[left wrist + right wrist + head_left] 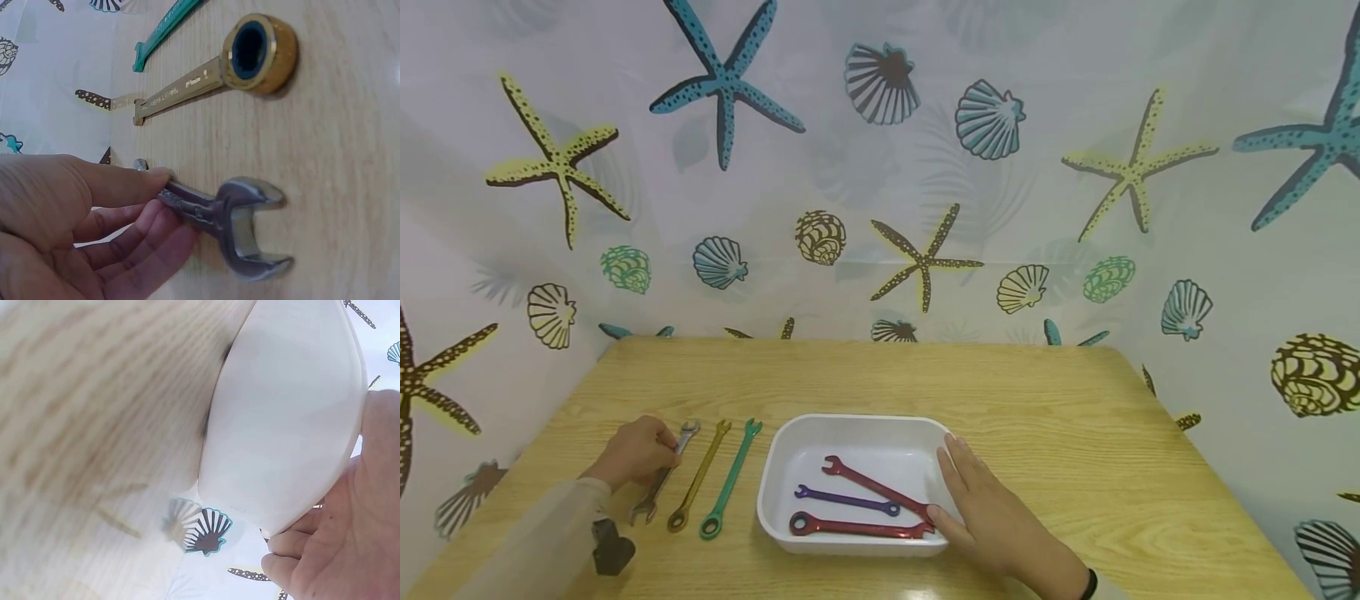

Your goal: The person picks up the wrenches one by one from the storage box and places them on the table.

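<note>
On the left of the table in the head view, my left hand point(636, 452) pinches a silver wrench point(190, 205) by its shaft, thumb against the fingers. An open jaw of that wrench points away from the hand in the left wrist view. Beside it lie a gold combination wrench point(698, 479) and a green one point(732, 477). My right hand point(992, 512) rests on the right rim of a white tray point(281, 412), its fingers extended along the edge. Inside the tray are a purple wrench point(846, 499), a red wrench point(880, 486) lying slantwise and another red wrench point(861, 527) near the front wall.
Everything stands on a wood-grain table point(1045, 417). A curtain point(850, 183) printed with starfish and shells hangs behind it and along both sides. A dark strap piece point(612, 547) shows at the left sleeve, and a black band point(1088, 583) circles the right wrist.
</note>
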{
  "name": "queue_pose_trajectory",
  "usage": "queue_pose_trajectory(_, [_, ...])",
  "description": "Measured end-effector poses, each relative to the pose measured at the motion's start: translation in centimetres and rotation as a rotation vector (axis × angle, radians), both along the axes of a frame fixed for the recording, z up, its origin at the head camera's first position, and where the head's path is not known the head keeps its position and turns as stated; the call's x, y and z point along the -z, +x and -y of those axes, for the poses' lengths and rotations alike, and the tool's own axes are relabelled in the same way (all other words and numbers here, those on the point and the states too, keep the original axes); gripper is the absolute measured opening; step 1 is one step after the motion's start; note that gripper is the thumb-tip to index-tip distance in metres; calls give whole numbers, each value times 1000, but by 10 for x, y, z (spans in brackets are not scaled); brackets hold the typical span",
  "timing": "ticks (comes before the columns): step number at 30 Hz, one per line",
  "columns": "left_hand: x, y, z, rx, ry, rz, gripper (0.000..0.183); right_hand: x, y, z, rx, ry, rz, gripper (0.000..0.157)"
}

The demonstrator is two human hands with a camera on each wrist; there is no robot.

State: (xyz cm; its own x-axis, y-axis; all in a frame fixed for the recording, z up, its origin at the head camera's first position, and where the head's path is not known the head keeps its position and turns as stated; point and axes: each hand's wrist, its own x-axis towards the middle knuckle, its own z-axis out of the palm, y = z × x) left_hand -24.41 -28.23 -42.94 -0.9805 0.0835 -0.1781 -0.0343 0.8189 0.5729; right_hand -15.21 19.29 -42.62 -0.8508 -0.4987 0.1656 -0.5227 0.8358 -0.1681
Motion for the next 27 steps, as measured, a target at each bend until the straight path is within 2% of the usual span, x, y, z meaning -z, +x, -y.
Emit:
queue_pose_trajectory(4, [-9,-4,-3,47,-17,54,30,-1,0,-1,5,5,4,70])
queue_pose_trajectory(8, [-29,-11,-11,124,-29,100,44,-2,0,0,5,5,2,70])
queue_pose_trajectory(11, [-45,-15,-23,169,24,125,51,-1,-1,1,3,4,12,71])
queue_pose_trajectory(15, [-66,-18,-45,237,112,142,55,-1,0,1,4,0,26,72])
queue_pose_trajectory(21, [-90,-24,-83,392,149,99,51,0,1,2,7,-7,21,71])
queue_pose_trajectory(24, [-97,-26,-101,460,152,84,48,0,1,1,11,-6,17,71])
queue_pose_trajectory(27, [-99,-29,-122,505,156,88,44,2,0,0,14,-4,9,71])
